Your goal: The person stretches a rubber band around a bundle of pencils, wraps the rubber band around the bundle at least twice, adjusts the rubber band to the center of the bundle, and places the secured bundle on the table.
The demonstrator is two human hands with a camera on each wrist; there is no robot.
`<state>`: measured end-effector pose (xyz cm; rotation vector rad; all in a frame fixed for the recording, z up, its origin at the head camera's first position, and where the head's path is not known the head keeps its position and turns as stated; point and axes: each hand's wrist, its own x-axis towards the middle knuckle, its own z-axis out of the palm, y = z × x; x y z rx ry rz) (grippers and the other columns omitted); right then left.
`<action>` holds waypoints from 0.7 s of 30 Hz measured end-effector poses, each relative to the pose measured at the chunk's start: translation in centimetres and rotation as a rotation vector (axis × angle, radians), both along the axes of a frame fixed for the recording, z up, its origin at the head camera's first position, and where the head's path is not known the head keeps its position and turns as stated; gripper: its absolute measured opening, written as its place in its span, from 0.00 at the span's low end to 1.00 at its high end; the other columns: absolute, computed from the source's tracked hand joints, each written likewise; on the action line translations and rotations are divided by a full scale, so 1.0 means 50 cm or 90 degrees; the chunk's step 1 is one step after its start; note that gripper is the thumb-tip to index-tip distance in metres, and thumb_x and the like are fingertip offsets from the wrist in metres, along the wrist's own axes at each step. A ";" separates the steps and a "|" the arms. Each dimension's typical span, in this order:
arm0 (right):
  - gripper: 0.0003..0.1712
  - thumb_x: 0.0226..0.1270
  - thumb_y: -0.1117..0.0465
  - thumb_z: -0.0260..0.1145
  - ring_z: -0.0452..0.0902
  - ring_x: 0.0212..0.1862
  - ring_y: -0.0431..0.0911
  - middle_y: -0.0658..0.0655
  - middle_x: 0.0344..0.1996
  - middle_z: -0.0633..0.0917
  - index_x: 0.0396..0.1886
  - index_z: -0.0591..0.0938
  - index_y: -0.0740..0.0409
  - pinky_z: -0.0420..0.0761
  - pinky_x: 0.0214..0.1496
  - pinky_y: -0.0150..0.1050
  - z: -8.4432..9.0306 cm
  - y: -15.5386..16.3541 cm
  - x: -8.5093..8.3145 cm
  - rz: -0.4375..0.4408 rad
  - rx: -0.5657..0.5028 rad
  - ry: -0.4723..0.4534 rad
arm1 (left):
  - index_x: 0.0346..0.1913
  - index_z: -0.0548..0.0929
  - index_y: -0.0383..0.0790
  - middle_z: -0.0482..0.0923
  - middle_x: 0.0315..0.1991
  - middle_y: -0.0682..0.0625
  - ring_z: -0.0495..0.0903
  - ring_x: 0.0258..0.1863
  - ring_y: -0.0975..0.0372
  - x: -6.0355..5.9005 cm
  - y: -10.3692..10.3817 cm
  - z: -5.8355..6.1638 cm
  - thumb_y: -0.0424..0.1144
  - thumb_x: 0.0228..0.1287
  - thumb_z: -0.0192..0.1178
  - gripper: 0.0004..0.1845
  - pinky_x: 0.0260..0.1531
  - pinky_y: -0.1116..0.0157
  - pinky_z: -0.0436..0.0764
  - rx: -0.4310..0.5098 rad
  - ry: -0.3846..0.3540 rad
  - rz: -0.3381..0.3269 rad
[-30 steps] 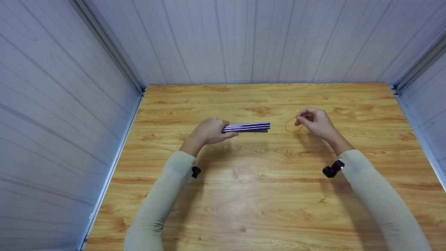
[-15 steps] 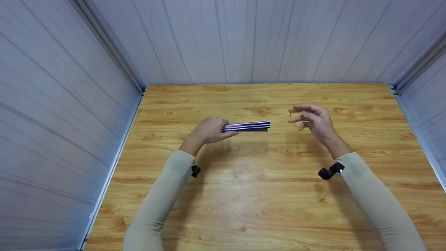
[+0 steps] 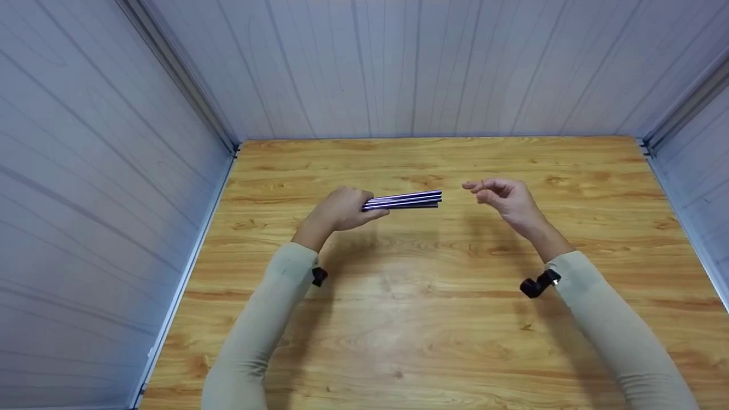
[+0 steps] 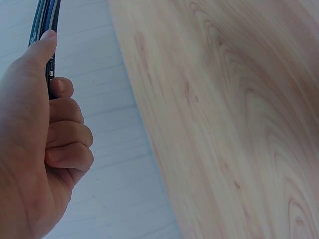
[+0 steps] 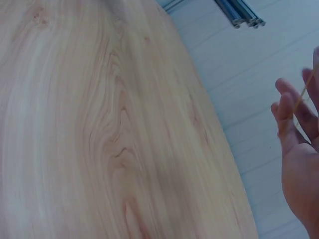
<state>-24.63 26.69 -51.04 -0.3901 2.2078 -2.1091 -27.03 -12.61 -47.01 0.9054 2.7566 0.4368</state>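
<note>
Slim rods point(image 3: 405, 200) within left hand point(image 3: 342, 209), yellow band point(image 5: 304, 90) on right hand point(image 3: 512, 206)

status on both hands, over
Left hand grips slim dark pencil-like sticks. Right hand has thin yellow rubber band. Nothing visible between sticks and right hand.

I can read no words or numbers from here. In my left wrist view, the dark pencils point(image 4: 46, 19) carry pale small print point(image 4: 33, 38) and a boxed mark point(image 4: 51, 67), both too tiny to make out.
</note>
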 end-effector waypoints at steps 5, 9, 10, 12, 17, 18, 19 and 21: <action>0.28 0.71 0.84 0.70 0.80 0.74 0.40 0.44 0.68 0.87 0.68 0.80 0.72 0.86 0.71 0.34 -0.014 0.001 0.008 0.064 -0.015 0.018 | 0.35 0.79 0.42 0.67 0.24 0.56 0.65 0.24 0.63 -0.002 -0.004 0.008 0.63 0.86 0.59 0.28 0.31 0.64 0.67 -0.001 -0.001 0.006; 0.40 0.64 0.88 0.71 0.76 0.78 0.47 0.51 0.72 0.83 0.76 0.72 0.76 0.84 0.75 0.36 -0.017 -0.003 0.011 0.089 -0.028 0.030 | 0.35 0.79 0.42 0.66 0.25 0.55 0.65 0.25 0.63 -0.003 -0.003 0.017 0.63 0.86 0.59 0.27 0.33 0.62 0.67 -0.001 0.001 0.009; 0.41 0.63 0.88 0.72 0.76 0.78 0.48 0.52 0.73 0.82 0.76 0.71 0.76 0.84 0.75 0.36 -0.017 -0.005 0.011 0.093 -0.028 0.032 | 0.36 0.79 0.43 0.67 0.25 0.55 0.65 0.25 0.63 -0.003 -0.002 0.019 0.63 0.86 0.58 0.27 0.33 0.62 0.67 -0.002 0.002 0.010; 0.43 0.63 0.88 0.73 0.76 0.78 0.48 0.53 0.74 0.81 0.77 0.71 0.75 0.83 0.76 0.36 -0.016 -0.009 0.012 0.101 -0.028 0.037 | 0.36 0.79 0.43 0.66 0.25 0.55 0.65 0.26 0.62 -0.004 0.001 0.023 0.63 0.87 0.58 0.27 0.34 0.61 0.67 -0.004 0.000 0.009; 0.46 0.60 0.84 0.79 0.76 0.79 0.48 0.51 0.75 0.81 0.77 0.70 0.77 0.82 0.78 0.37 -0.010 -0.024 0.016 0.128 -0.046 0.059 | 0.35 0.77 0.44 0.64 0.25 0.56 0.64 0.26 0.63 -0.006 0.013 0.031 0.64 0.87 0.57 0.28 0.34 0.61 0.66 -0.007 -0.008 0.006; 0.46 0.59 0.83 0.80 0.76 0.79 0.48 0.49 0.76 0.82 0.77 0.71 0.77 0.82 0.78 0.37 -0.007 -0.028 0.016 0.132 -0.046 0.063 | 0.35 0.77 0.44 0.64 0.25 0.56 0.64 0.26 0.63 -0.006 0.016 0.032 0.64 0.87 0.57 0.28 0.33 0.61 0.66 -0.006 -0.008 0.004; 0.46 0.59 0.83 0.81 0.77 0.79 0.48 0.48 0.75 0.82 0.77 0.71 0.77 0.82 0.79 0.37 -0.004 -0.032 0.017 0.135 -0.048 0.066 | 0.35 0.76 0.44 0.64 0.25 0.56 0.64 0.26 0.63 -0.005 0.020 0.033 0.64 0.87 0.57 0.28 0.33 0.61 0.66 -0.005 -0.007 0.002; 0.45 0.59 0.83 0.81 0.78 0.78 0.46 0.47 0.74 0.83 0.76 0.74 0.75 0.82 0.78 0.38 0.001 -0.041 0.018 0.138 -0.055 0.068 | 0.35 0.76 0.44 0.64 0.25 0.56 0.64 0.26 0.62 -0.004 0.027 0.035 0.64 0.87 0.57 0.28 0.33 0.61 0.66 -0.005 -0.003 -0.004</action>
